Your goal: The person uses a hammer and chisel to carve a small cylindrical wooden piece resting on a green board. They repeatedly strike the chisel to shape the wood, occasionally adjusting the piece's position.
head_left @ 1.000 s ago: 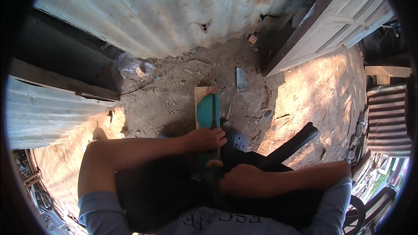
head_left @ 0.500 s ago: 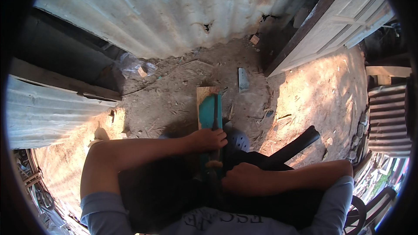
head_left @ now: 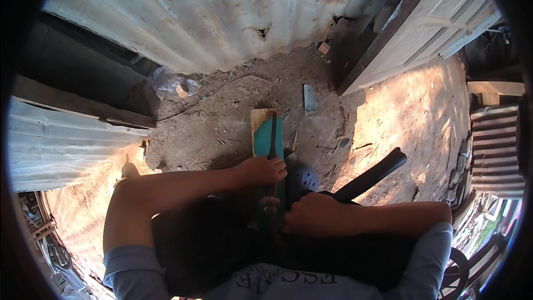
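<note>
In front of me stretches a board (head_left: 266, 133), painted teal with bare wood at its far end and left edge. A long, dark chisel (head_left: 273, 131) lies along it, tip toward the far end. My left hand (head_left: 266, 170) is closed around the chisel's shank. Its lighter handle part (head_left: 270, 202) shows behind that hand, toward my body. My right hand (head_left: 308, 215) is closed beside the handle's near end, and what its fingers hold is hidden. A thick black bar (head_left: 372, 176) juts up and right from behind it; I cannot tell whether I grip it.
A perforated clog (head_left: 304, 179) shows beside the board. On the dirt floor lie a pale flat piece (head_left: 310, 100), a wood block (head_left: 324, 48) and a plastic bag (head_left: 169, 83). Corrugated metal (head_left: 222, 16) stands ahead, with a panelled door (head_left: 422, 33) to the right.
Both hands have moved slightly forward, away from my body. The chisel has slid along the board toward its far end. The black bar has shifted up too.
</note>
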Available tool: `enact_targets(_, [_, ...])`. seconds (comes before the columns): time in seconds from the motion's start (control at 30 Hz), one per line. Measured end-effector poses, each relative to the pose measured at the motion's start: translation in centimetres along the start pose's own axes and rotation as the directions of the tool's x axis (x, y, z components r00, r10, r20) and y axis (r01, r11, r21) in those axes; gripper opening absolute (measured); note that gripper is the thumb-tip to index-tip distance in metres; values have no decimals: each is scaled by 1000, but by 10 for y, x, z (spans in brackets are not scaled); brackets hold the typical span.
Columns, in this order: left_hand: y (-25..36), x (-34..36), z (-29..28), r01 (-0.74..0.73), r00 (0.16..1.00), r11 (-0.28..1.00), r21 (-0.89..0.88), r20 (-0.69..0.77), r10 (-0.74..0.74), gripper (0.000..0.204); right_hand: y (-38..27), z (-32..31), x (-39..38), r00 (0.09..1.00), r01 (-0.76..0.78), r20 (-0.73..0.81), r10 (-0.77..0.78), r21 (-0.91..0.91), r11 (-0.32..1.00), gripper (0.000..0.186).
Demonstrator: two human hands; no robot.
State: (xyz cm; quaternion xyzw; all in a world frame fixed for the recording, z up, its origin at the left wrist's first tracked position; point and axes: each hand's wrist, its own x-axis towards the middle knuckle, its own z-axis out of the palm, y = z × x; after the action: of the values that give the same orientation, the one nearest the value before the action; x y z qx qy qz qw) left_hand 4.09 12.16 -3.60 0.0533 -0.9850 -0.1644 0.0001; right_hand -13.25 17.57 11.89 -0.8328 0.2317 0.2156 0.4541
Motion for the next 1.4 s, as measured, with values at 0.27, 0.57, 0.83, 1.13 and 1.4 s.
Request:
enact_targets(0.27, [5, 3, -4, -29, 999, 999, -13, -42, 29, 17, -7, -9, -8, 989, 11, 147, -20, 65, 998, 35])
enact_targets(0.57, [11, 8, -11, -22, 999, 994, -108, -52, 16, 17, 0, -14, -14, 999, 45, 1, -45, -5, 999, 35])
enact_targets(0.83, [7, 12, -21, -1, 998, 972, -234, -62, -13, 15, -6, -18, -27, 999, 37, 24, -40, 107, 994, 32])
enact_targets(1.13, [-2, 4, -19, -90, 996, 977, -195, -8, 90, 15, -13, 1, -21, 994, 40, -102, -34, 65, 997, 32])
enact_targets(1.4, [-2, -3, -7, -96, 995, 983, -159, -23, 93, 13, -17, 5, -17, 991, 12, -135, -3, 62, 998, 28])
